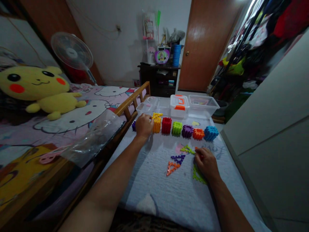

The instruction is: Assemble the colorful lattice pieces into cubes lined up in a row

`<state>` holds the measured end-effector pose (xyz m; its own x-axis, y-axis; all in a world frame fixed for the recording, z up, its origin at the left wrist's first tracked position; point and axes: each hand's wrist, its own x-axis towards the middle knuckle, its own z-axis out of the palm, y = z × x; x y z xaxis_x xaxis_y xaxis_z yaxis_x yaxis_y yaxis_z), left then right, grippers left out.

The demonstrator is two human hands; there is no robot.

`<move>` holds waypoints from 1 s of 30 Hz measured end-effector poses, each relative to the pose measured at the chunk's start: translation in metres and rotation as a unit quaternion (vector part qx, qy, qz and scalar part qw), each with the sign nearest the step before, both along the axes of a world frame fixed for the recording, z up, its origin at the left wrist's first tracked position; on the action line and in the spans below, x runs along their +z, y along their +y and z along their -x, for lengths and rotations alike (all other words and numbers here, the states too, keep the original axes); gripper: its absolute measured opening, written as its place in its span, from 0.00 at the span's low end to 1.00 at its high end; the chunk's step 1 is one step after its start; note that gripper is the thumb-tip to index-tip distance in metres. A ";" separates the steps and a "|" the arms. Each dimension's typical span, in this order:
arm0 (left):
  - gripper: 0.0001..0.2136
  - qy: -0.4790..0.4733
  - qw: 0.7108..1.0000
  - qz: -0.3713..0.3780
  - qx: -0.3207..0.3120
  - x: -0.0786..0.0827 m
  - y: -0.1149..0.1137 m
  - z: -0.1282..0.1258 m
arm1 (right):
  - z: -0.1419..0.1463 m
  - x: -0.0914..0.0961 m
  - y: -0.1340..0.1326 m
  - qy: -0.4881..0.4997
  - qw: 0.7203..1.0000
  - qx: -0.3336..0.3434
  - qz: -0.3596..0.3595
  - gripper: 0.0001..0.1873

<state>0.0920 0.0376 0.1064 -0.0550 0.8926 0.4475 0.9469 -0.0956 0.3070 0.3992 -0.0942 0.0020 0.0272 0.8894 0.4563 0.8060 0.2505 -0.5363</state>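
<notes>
My left hand [144,125] reaches to the yellow stack of notched plastic building pieces [156,125], its fingers curled together at the stack's upper left edge. A loose yellow piece [157,115] lies on top, at the fingertips. My right hand [206,162] is closed low over the cloth, with a bit of an orange piece [196,148] showing at its fingertips. Partly under that hand lies a green piece [198,175]. To its left are a lime triangular piece [187,149], a purple triangle [178,159] and an orange triangle [172,168].
Red [166,125], green [177,128], purple [187,131], orange [198,133] and blue stacks [211,133] continue the row. Behind stand clear plastic boxes, one with an orange-latched lid [180,104]. A wooden bed rail [131,103] borders the left; a pale cabinet [272,129] the right.
</notes>
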 end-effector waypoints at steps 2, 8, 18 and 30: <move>0.09 0.018 1.000 0.010 0.012 0.002 0.003 -0.006 | 0.000 0.000 0.000 0.003 1.000 -0.001 -0.004 0.08; 0.10 0.036 0.998 0.031 0.035 -0.001 0.001 -0.016 | 0.000 0.000 0.000 0.006 1.000 0.002 0.005 0.08; 0.11 0.040 0.997 0.049 0.047 -0.005 0.001 -0.023 | 0.000 0.003 0.000 0.000 1.000 0.003 0.009 0.07; 0.10 0.040 0.997 0.051 0.044 -0.009 0.000 -0.022 | 0.002 0.005 -0.001 -0.005 1.000 -0.001 0.014 0.07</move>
